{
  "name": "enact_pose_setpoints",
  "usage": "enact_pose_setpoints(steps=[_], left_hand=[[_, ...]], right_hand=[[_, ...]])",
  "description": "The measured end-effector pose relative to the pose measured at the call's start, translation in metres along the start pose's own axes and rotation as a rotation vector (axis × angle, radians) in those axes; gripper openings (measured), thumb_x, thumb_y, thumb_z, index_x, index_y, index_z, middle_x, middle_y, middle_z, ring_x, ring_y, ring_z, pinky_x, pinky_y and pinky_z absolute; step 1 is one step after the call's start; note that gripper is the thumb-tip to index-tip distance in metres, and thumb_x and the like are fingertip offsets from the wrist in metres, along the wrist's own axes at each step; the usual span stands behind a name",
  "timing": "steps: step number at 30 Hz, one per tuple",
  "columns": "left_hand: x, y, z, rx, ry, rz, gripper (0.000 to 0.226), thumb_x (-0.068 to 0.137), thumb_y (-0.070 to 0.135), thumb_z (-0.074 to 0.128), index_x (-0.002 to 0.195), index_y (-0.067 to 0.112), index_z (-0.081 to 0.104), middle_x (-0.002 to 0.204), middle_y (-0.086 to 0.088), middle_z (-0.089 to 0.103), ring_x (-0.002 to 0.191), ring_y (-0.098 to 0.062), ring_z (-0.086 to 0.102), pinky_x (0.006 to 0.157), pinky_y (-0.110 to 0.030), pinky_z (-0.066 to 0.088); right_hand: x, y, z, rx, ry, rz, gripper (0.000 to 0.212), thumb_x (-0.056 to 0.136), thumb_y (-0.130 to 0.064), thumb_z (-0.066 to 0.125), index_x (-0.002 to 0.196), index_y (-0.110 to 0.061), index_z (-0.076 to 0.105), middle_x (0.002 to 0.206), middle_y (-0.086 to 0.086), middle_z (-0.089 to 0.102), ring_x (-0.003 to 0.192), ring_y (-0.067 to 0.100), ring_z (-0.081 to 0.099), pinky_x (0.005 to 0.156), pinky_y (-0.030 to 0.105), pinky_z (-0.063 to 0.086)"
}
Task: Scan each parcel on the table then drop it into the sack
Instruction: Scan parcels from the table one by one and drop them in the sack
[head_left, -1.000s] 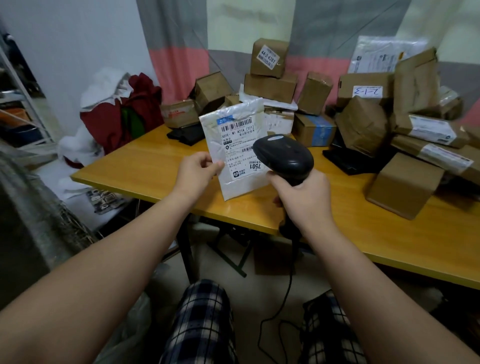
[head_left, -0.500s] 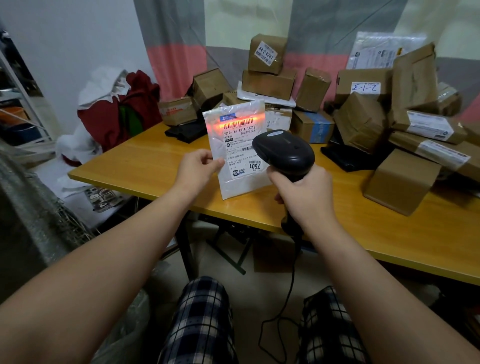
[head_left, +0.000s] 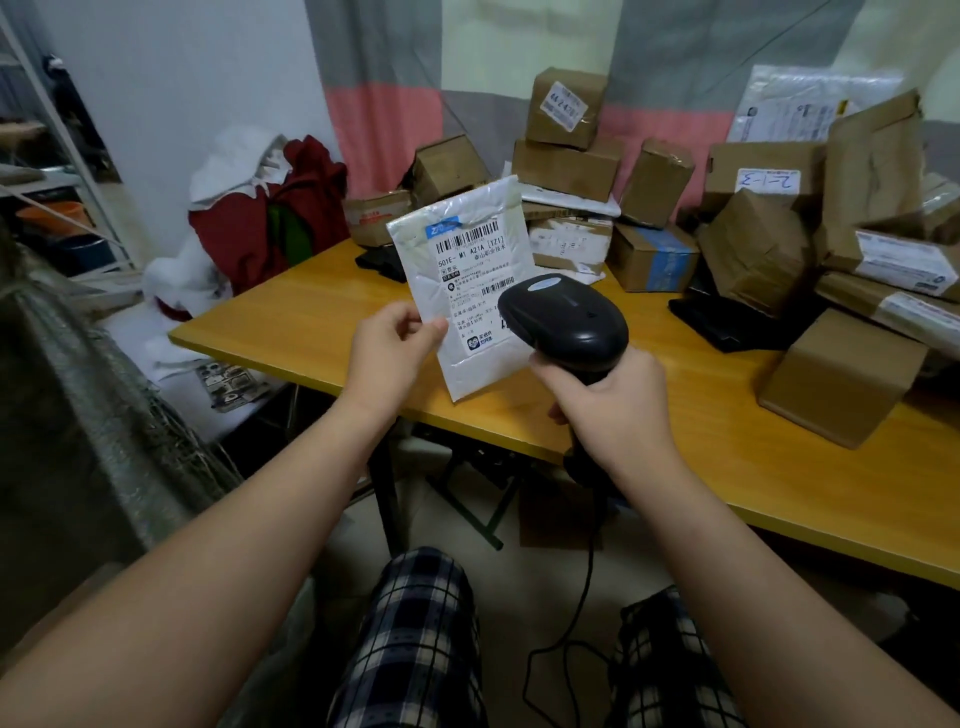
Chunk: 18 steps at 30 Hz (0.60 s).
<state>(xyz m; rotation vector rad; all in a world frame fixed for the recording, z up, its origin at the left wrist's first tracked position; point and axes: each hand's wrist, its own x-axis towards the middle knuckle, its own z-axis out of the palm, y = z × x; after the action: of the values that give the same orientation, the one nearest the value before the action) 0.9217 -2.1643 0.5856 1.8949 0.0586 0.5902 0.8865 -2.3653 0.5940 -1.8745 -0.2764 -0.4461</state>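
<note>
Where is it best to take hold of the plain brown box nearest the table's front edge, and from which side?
Take the brown box by its top edge, from the front and above: thumb on the wide front face, fingers over the back. Its front stands free, while other parcels crowd its back and right. The left hand, holding the envelope, must first be emptied.

A yellow wooden table (head_left: 701, 467) on dark metal legs stands on a pale floor (head_left: 519, 597). Behind the table hangs a curtain (head_left: 384, 67) in grey, pink and cream blocks. Left of the table are a white wall (head_left: 197, 78), a heap of red and white cloth (head_left: 311, 208) and a metal shelf rack (head_left: 47, 179). The light is dim and even.
</note>
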Motion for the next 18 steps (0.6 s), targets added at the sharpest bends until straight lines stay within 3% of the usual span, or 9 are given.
enact_pose_setpoints(steps=[5, 10, 15, 18], left_hand=[[-0.062, -0.023, -0.072, -0.001, 0.143, -0.051, 0.003, 0.089, 0.017, 0.067, 0.086, 0.018, 0.066, 0.089, -0.017, 0.069, 0.081, -0.028, 0.065, 0.079, -0.042, 0.053], [-0.139, -0.054, -0.17, 0.15, 0.425, -0.196, 0.002, 0.088, 0.017, 0.067, 0.088, 0.015, 0.067, 0.084, -0.011, 0.068, 0.08, -0.026, 0.065, 0.075, -0.036, 0.054], [-0.201, -0.09, -0.256, 0.422, 0.672, -0.311, 0.014, 0.089, 0.018, 0.067, 0.081, 0.007, 0.062, 0.077, -0.015, 0.064, 0.072, -0.029, 0.061, 0.066, -0.038, 0.049], [-0.226, -0.11, -0.285, 0.624, 0.65, -0.378, 0.013, 0.088, 0.019, 0.067, 0.079, 0.012, 0.06, 0.075, -0.004, 0.062, 0.07, -0.023, 0.057, 0.062, -0.033, 0.04]], right_hand=[[-0.012, -0.006, 0.044, 0.072, -0.249, -0.082, 0.015, 0.073, -0.026, 0.079, 0.071, -0.023, 0.064, 0.058, -0.013, 0.062, 0.062, 0.005, 0.061, 0.058, 0.018, 0.045], [-0.035, -0.016, 0.13, 0.002, -0.559, -0.152, 0.029, 0.07, -0.04, 0.077, 0.095, -0.031, 0.065, 0.097, -0.004, 0.069, 0.094, 0.014, 0.064, 0.081, 0.036, 0.053], [-0.067, -0.032, 0.211, -0.199, -0.854, -0.211, 0.031, 0.078, -0.049, 0.073, 0.097, -0.042, 0.05, 0.104, -0.013, 0.059, 0.094, 0.009, 0.057, 0.083, 0.034, 0.05], [-0.086, -0.026, 0.253, -0.264, -0.907, -0.232, 0.035, 0.077, -0.049, 0.073, 0.101, -0.034, 0.054, 0.104, -0.007, 0.055, 0.094, 0.015, 0.06, 0.078, 0.035, 0.051]])
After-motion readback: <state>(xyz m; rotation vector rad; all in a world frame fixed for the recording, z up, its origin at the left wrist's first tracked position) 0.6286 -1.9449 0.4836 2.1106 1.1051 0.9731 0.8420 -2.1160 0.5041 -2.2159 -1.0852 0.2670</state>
